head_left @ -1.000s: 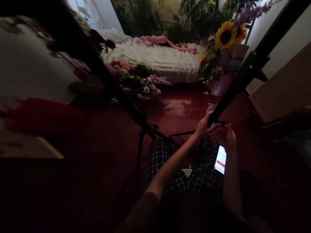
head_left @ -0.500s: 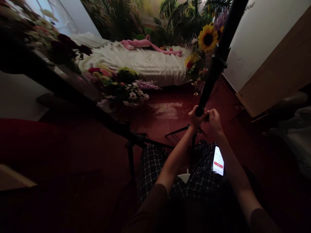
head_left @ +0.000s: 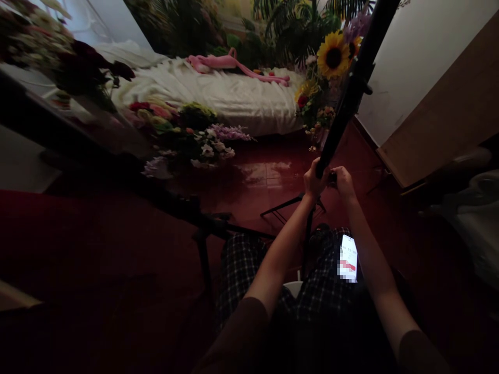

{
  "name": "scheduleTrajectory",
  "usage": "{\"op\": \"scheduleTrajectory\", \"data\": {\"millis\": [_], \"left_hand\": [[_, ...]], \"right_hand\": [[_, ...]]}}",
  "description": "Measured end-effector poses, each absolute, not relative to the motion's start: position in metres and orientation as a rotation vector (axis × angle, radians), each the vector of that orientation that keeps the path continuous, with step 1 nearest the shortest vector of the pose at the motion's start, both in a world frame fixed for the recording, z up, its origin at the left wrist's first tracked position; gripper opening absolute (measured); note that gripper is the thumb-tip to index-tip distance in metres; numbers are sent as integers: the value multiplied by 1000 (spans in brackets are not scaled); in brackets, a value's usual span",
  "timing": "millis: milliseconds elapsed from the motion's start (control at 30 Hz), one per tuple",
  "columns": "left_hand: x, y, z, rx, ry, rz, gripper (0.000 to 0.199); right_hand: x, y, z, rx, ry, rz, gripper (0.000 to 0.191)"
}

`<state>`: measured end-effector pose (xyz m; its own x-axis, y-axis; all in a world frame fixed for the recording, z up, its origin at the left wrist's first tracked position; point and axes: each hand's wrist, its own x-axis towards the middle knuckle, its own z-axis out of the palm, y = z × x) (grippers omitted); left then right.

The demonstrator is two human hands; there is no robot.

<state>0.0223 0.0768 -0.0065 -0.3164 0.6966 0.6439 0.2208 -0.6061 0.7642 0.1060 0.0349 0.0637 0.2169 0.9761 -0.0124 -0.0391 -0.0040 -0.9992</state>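
A black tubular stand (head_left: 338, 130) rises at a slant in front of me, its thin tripod legs (head_left: 281, 206) spread on the floor. My left hand (head_left: 314, 179) is wrapped around its pole at a joint. Just to the right, my right hand (head_left: 343, 183) is closed with its fingertips at a small dark knob (head_left: 332, 178) on the pole's side. The knob is partly hidden by the fingers. A lit phone (head_left: 348, 257) lies on my right thigh, below the right forearm.
Another black stand (head_left: 167, 200) crosses at the left. Artificial flowers (head_left: 206, 137) stand before a white-draped bench (head_left: 249, 101) with a pink plush toy (head_left: 218, 62). Sunflowers (head_left: 333, 54) are behind the pole. A wooden board (head_left: 436, 109) leans at the right wall.
The view has shifted slightly, moving the left stand and flowers leftward. My left hand now closes more fully around the pole. My right hand stays by the knob, its fingers turned a little.
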Motion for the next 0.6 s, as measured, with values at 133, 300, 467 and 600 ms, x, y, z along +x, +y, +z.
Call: {"op": "scheduleTrajectory", "data": {"millis": [133,300,467,600], "left_hand": [[19,74,-7,1600,1167,1951,39],[20,74,-6,1593,1156,1982,38],[22,78,-10,1590,1174,1999,35],[22,81,-12,1581,1165,2019,34]], "right_hand": [[110,20,68,-1410,-999,1201,45],[121,5,76,-1574,-976,1264,58],[126,7,95,-1517,-831,1492,47],[128,16,112,-1472,-663,1728,29]]}}
